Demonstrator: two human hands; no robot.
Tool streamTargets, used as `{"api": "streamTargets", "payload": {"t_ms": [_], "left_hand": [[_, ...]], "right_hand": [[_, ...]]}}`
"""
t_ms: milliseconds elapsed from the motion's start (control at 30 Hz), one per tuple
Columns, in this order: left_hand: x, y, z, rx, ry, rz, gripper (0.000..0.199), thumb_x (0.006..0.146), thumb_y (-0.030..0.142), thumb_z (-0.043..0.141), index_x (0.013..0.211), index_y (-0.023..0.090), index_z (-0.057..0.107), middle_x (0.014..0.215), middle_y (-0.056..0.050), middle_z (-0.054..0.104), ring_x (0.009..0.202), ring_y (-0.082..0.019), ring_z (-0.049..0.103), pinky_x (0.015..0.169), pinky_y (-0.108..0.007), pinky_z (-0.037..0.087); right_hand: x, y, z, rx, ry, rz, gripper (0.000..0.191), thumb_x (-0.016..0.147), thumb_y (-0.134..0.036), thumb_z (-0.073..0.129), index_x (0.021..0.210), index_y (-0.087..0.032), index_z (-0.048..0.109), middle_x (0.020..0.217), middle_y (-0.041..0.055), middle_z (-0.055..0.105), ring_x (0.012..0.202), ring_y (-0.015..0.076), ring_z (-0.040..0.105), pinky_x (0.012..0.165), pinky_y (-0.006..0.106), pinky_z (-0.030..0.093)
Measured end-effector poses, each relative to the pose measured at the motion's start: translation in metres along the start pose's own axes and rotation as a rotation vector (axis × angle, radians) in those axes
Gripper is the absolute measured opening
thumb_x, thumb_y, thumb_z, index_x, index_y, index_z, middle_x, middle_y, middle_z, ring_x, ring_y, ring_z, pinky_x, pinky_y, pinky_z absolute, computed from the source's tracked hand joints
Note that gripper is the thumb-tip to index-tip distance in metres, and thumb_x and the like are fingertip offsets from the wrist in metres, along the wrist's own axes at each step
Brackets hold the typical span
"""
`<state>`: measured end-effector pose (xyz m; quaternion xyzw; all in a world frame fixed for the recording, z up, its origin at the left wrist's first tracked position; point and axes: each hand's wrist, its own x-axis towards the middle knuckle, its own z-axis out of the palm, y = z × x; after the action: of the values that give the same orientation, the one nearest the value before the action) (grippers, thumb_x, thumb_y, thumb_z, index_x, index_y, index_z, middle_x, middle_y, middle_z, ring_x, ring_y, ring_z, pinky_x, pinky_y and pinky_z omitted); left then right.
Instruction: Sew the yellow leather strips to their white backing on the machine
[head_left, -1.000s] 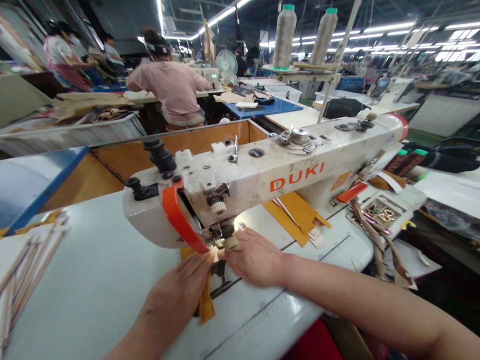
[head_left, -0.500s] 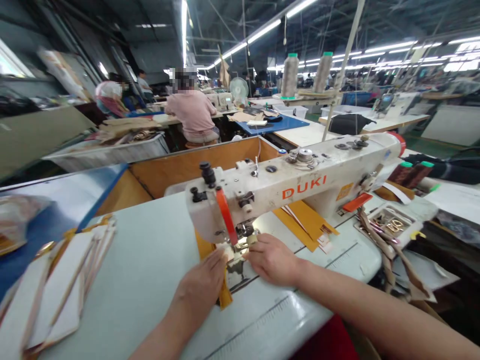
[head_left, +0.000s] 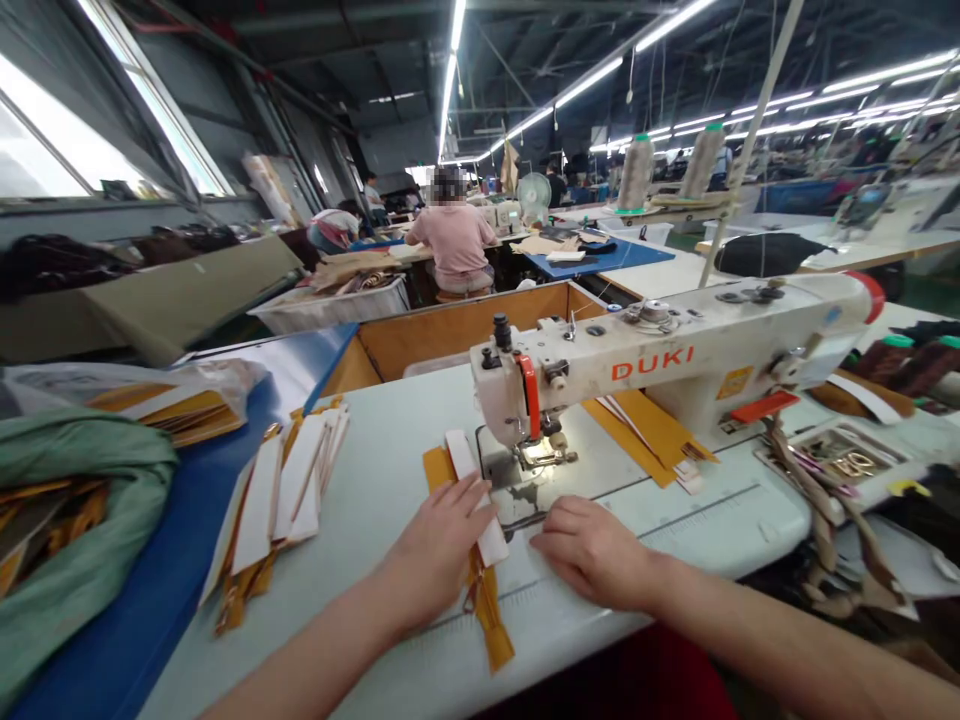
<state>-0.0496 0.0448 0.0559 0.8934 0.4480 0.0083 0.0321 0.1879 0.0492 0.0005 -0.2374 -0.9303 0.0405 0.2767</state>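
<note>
A person [head_left: 453, 242] in pink sits on a stool [head_left: 463, 295], back turned, near a round fan [head_left: 535, 197]; a pale bin [head_left: 337, 310] holds brown cloth [head_left: 352, 268], a black bundle [head_left: 771, 255] lies on a table [head_left: 866, 258], and tube lights [head_left: 457, 25] hang overhead

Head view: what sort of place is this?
Most likely a sewing workshop or factory floor: a sewing machine stands on the pale table in front, large thread cones stand beyond it, and a person in a pink top sits farther back.
</note>
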Motion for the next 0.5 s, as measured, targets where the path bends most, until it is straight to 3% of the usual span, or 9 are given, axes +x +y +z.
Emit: {"api": "streamTargets", "payload": {"t_ms": [67, 167, 233, 367, 500], "left_hand": [[0.015, 0.002, -0.008, -0.051, -0.121, 0.020, 0.037, 0.068, 0.005, 0.055, 0.102, 0.017, 0.065, 0.116, -0.012, 0.065, 0.117, -0.030, 0.055, 0.105, -0.050, 0.037], [0.027, 0.004, -0.015, -0.108, -0.177, 0.000, 0.032, 0.054, 0.008, 0.063, 0.085, 0.018, 0.063, 0.098, -0.010, 0.068, 0.098, -0.031, 0.062, 0.097, -0.047, 0.041], [0.027, 0.002, -0.018, -0.183, -0.202, -0.061, 0.030, 0.054, 0.011, 0.062, 0.083, 0.019, 0.062, 0.088, -0.009, 0.068, 0.087, -0.029, 0.063, 0.085, -0.041, 0.045], [0.016, -0.014, -0.023, -0.415, -0.209, -0.245, 0.019, 0.060, 0.017, 0.053, 0.078, 0.020, 0.060, 0.068, 0.000, 0.063, 0.067, -0.022, 0.059, 0.061, -0.028, 0.041], [0.003, -0.027, -0.022, -0.712, -0.122, -0.445, 0.008, 0.061, 0.026, 0.053, 0.066, 0.020, 0.057, 0.065, 0.002, 0.060, 0.069, -0.020, 0.058, 0.062, -0.027, 0.040]], "right_hand": [[-0.006, -0.005, 0.000, 0.032, 0.013, 0.061, 0.019, 0.092, -0.013, 0.045, 0.094, -0.015, 0.064, 0.078, 0.0061, 0.058, 0.078, 0.0197, 0.049, 0.070, 0.031, 0.042], [-0.017, -0.005, -0.005, 0.080, 0.046, 0.154, 0.022, 0.094, -0.015, 0.042, 0.094, -0.015, 0.064, 0.079, 0.0070, 0.059, 0.079, 0.0200, 0.049, 0.071, 0.032, 0.042], [-0.025, -0.005, -0.009, 0.107, 0.067, 0.193, 0.023, 0.095, -0.015, 0.042, 0.095, -0.015, 0.064, 0.079, 0.0075, 0.059, 0.079, 0.0199, 0.050, 0.071, 0.032, 0.042], [-0.034, -0.011, -0.016, 0.184, 0.106, 0.260, 0.022, 0.095, -0.015, 0.043, 0.097, -0.016, 0.065, 0.080, 0.0073, 0.060, 0.078, 0.0190, 0.052, 0.069, 0.031, 0.044], [-0.019, -0.030, -0.016, 0.291, 0.113, 0.250, 0.023, 0.094, -0.014, 0.043, 0.103, -0.017, 0.064, 0.082, 0.0076, 0.062, 0.079, 0.0190, 0.054, 0.069, 0.031, 0.046]]}}
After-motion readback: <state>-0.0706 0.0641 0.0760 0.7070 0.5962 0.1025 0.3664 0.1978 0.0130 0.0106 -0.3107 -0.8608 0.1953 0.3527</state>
